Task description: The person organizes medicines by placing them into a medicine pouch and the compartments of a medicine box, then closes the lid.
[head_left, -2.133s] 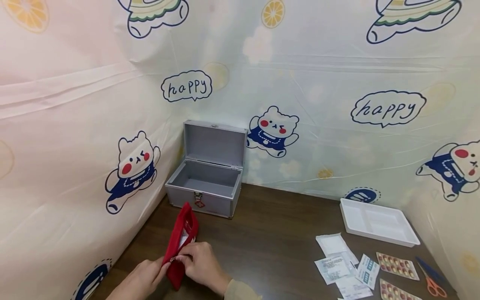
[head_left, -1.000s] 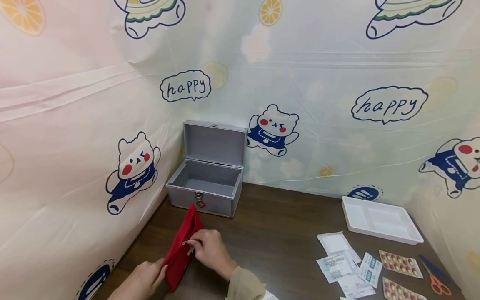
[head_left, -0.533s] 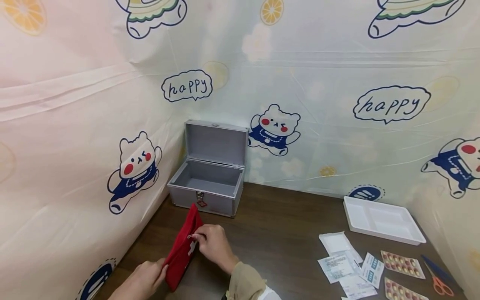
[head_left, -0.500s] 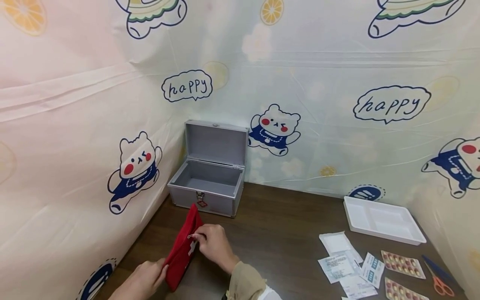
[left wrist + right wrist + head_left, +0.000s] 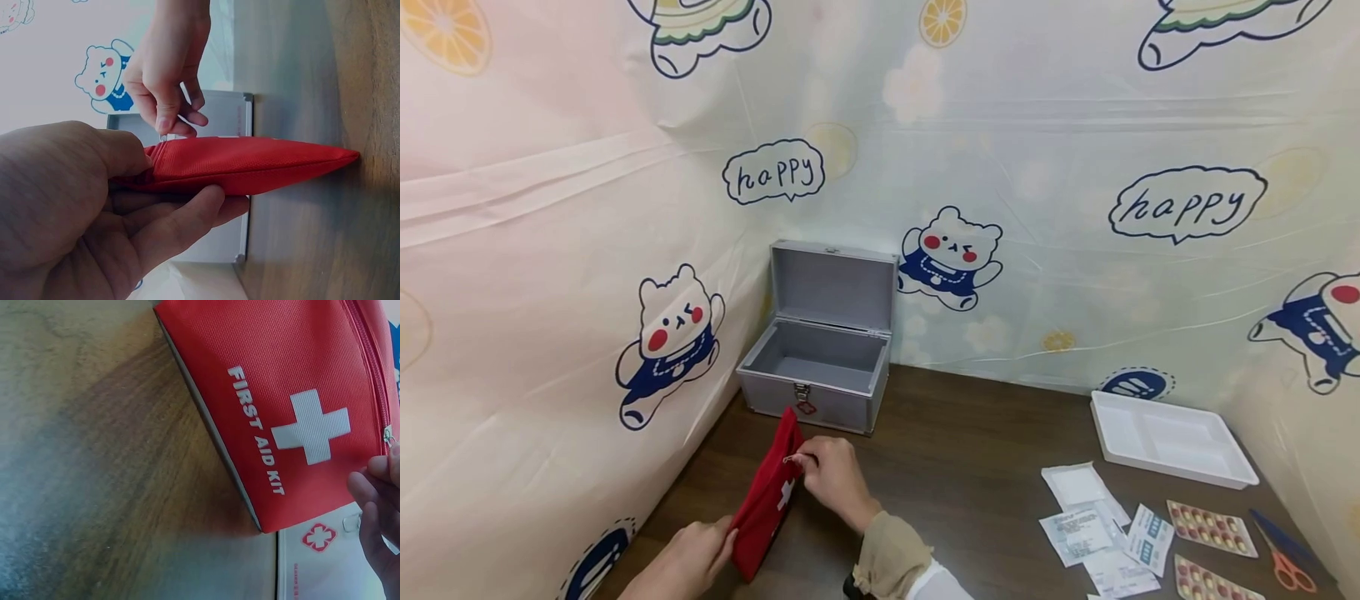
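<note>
A red zip pouch [image 5: 767, 500] stands tilted on its edge on the dark wood table, with a white cross and "FIRST AID KIT" printed on its side [image 5: 300, 394]. My left hand [image 5: 688, 557] grips its near top end, thumb on one side and fingers on the other in the left wrist view. My right hand [image 5: 837, 477] pinches the metal zipper pull [image 5: 388, 436] near the far end of the zip. Behind that pull the zip's teeth look joined in the right wrist view. What lies inside the pouch is hidden.
Just beyond the pouch stands a grey metal box [image 5: 808, 404], lid raised. On the right are a white divided tray [image 5: 1138, 458], several paper packets [image 5: 1078, 533], two capsule blister packs [image 5: 1210, 529] and orange-handled scissors [image 5: 1291, 573]. Printed curtains [image 5: 1037, 275] enclose the table.
My right hand has drawn the zipper pull away from me along the pouch, and the gap that showed white contents has closed. My left hand keeps its grip.
</note>
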Motion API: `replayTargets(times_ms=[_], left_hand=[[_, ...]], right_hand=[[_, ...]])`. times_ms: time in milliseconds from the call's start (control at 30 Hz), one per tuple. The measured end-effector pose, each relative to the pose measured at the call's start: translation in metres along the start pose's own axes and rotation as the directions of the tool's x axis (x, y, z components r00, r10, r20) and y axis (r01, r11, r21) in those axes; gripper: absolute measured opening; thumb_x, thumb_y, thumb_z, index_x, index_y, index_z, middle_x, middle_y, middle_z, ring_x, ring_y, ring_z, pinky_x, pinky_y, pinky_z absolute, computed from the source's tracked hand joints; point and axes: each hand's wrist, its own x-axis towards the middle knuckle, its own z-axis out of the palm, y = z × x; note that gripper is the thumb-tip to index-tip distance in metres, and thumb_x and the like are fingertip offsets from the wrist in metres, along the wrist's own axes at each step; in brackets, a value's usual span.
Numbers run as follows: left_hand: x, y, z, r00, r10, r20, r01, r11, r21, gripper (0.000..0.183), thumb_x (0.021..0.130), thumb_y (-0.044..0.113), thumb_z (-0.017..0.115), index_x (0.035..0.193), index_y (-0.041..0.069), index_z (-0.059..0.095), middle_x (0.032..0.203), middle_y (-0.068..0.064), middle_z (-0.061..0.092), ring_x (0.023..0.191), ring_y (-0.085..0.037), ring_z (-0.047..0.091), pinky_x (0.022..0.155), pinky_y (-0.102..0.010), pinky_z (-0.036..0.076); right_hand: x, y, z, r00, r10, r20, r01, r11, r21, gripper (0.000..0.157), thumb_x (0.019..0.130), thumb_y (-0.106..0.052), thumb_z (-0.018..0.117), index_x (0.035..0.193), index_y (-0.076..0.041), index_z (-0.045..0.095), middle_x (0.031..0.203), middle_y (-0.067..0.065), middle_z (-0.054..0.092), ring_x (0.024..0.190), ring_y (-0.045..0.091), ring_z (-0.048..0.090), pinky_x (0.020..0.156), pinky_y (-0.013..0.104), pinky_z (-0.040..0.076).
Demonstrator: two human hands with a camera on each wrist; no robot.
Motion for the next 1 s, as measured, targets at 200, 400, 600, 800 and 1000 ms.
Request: replayTargets(times_ms=[200, 400, 600, 800, 1000], left_hand=[[-0.001, 0.001, 0.000, 0.999, -0.050, 0.002, 0.050, 0.999, -0.008, 0.012, 0.097, 0.005, 0.053, 0.086, 0.004, 0.056, 0.062, 0.003, 0.045, 0.049, -0.005, 0.040, 0.043, -0.014, 0.032], [-0.002, 0.002, 0.000, 0.997, -0.075, 0.009, 0.075, 0.997, -0.012, 0.012, 0.098, 0.005, 0.053, 0.086, 0.004, 0.057, 0.062, 0.002, 0.046, 0.051, -0.006, 0.042, 0.044, -0.015, 0.034], [-0.004, 0.000, -0.001, 1.000, -0.025, 0.017, 0.025, 1.000, -0.015, 0.013, 0.097, 0.004, 0.052, 0.085, 0.005, 0.055, 0.062, 0.003, 0.045, 0.050, -0.004, 0.041, 0.044, -0.014, 0.033], [-0.004, 0.000, -0.001, 1.000, -0.028, 0.002, 0.028, 0.999, -0.019, 0.012, 0.097, 0.005, 0.053, 0.086, 0.005, 0.056, 0.063, 0.003, 0.046, 0.051, -0.004, 0.042, 0.044, -0.014, 0.034], [-0.003, -0.001, 0.007, 0.993, -0.115, -0.019, 0.114, 0.993, -0.045, 0.015, 0.093, 0.014, 0.068, 0.096, 0.001, 0.062, 0.074, -0.002, 0.065, 0.063, -0.010, 0.060, 0.058, -0.031, 0.059]], right_hand=[[0.007, 0.009, 0.001, 0.999, 0.032, -0.016, -0.032, 0.999, -0.035, 0.012, 0.091, -0.012, 0.071, 0.081, -0.016, 0.078, 0.076, -0.007, 0.072, 0.067, -0.003, 0.058, 0.062, 0.007, 0.045], [0.015, 0.021, 0.001, 0.997, 0.030, -0.073, -0.034, 0.998, -0.060, 0.014, 0.090, -0.010, 0.072, 0.077, -0.014, 0.077, 0.073, -0.006, 0.072, 0.065, 0.000, 0.061, 0.061, 0.009, 0.047], [0.023, 0.033, 0.001, 0.989, 0.086, -0.120, -0.096, 0.993, -0.074, 0.013, 0.087, -0.009, 0.073, 0.075, -0.013, 0.077, 0.071, -0.004, 0.072, 0.065, 0.006, 0.064, 0.060, 0.015, 0.050], [0.025, 0.040, 0.000, 0.989, 0.118, -0.087, -0.118, 0.993, 0.003, 0.012, 0.090, -0.011, 0.072, 0.080, -0.011, 0.078, 0.073, -0.003, 0.073, 0.063, 0.003, 0.059, 0.059, 0.013, 0.046], [0.022, 0.048, -0.001, 0.981, 0.166, 0.105, -0.185, 0.960, 0.209, 0.011, 0.096, -0.014, 0.066, 0.091, -0.009, 0.074, 0.075, -0.001, 0.068, 0.063, 0.001, 0.052, 0.060, 0.013, 0.044]])
